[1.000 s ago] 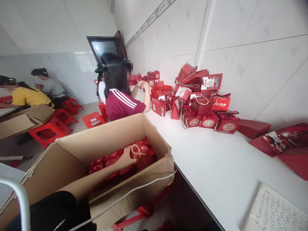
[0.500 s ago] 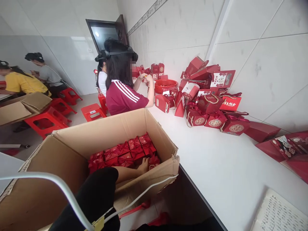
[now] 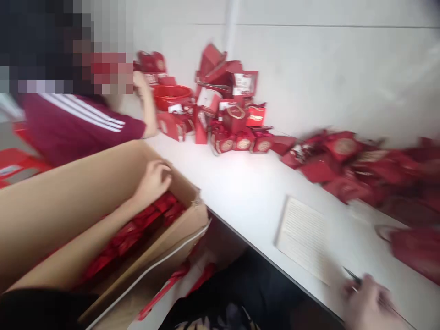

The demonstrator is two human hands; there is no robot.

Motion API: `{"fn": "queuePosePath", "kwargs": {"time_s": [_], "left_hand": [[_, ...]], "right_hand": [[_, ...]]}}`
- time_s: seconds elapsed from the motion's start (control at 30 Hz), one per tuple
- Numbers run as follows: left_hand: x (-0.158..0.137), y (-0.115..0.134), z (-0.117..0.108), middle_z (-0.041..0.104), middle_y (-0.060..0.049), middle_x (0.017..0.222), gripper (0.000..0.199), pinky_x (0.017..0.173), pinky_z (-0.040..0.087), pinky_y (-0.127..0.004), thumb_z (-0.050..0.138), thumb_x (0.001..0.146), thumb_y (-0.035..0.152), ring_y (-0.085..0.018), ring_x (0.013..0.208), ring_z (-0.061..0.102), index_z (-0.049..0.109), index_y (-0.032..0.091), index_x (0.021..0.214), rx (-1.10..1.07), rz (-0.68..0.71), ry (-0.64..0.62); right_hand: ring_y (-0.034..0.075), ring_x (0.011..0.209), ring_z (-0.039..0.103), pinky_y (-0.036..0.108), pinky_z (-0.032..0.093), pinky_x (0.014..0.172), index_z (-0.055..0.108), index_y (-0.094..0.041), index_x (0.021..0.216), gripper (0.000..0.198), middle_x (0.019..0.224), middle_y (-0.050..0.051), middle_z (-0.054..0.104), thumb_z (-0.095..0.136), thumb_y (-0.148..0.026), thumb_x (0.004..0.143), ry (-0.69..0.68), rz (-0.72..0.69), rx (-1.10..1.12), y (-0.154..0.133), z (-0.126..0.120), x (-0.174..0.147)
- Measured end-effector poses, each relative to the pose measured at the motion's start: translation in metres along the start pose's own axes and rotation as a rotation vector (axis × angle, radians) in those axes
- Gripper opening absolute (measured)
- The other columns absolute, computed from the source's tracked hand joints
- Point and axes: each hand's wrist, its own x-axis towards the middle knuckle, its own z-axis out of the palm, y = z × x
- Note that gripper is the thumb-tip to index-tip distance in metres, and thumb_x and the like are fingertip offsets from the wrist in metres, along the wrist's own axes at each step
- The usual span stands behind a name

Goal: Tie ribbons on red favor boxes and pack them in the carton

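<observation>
My left hand (image 3: 155,181) is raised over the inside of the cardboard box (image 3: 202,213), near its far right corner. Its fingers are loosely curled and I see nothing in them. Below the forearm, red gift boxes (image 3: 137,229) fill the bottom of the cardboard box. At the lower right, my right hand (image 3: 367,300) is closed on a dark pen (image 3: 352,276), whose tip points up and left. The pen is just right of a notebook (image 3: 304,236) with lined or written pages lying on the white table (image 3: 237,188). Motion blurs both hands.
A co-worker in a maroon striped top (image 3: 82,121) sits at the left. Along the wall stand piled red gift boxes (image 3: 237,114), a red plastic basket (image 3: 173,91) and more red packaging (image 3: 347,160). A white cable (image 3: 161,263) crosses the cardboard box's near side.
The view has swung right and closer to the table. My left hand has risen off the red gift boxes inside the cardboard box. My right hand with the pen has come into view.
</observation>
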Motion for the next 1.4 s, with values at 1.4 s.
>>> {"fn": "queuePosePath", "kwargs": {"time_s": [1.4], "left_hand": [[-0.083, 0.124, 0.198, 0.021, -0.014, 0.149, 0.069, 0.108, 0.019, -0.046, 0.047, 0.075, 0.020, -0.029, 0.139, 0.009, 0.025, 0.007, 0.140, 0.592, 1.413, -1.037]], "right_hand": [[0.010, 0.046, 0.026, 0.022, 0.022, 0.043, 0.027, -0.021, 0.054, 0.034, 0.047, -0.006, 0.033, 0.051, -0.037, 0.074, -0.140, 0.009, -0.177, -0.009, 0.048, -0.001]]}}
